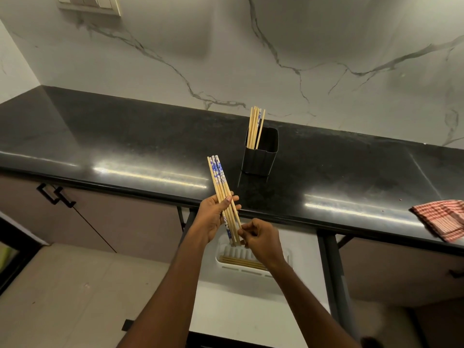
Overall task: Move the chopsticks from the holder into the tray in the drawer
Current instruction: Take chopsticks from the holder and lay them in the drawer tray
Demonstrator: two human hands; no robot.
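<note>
In the open drawer (251, 312), the white tray (219, 251) has a few plain chopsticks (241, 261) lying flat near its front rim. Just above it, the left hand (213, 217) grips a bundle of chopsticks (219, 179) with curled fingers, and the right hand (261, 243) pinches their lower ends. Beyond the black countertop (125, 136) edge stands the black holder (259, 159) with the remaining chopsticks (254, 126), bare surface on both sides. A checked cloth (442, 217) overhangs the edge, far right.

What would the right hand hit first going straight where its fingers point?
The chopstick bundle gripped by the left hand; the right hand seems to pinch its lower ends, though depth is unclear.
</note>
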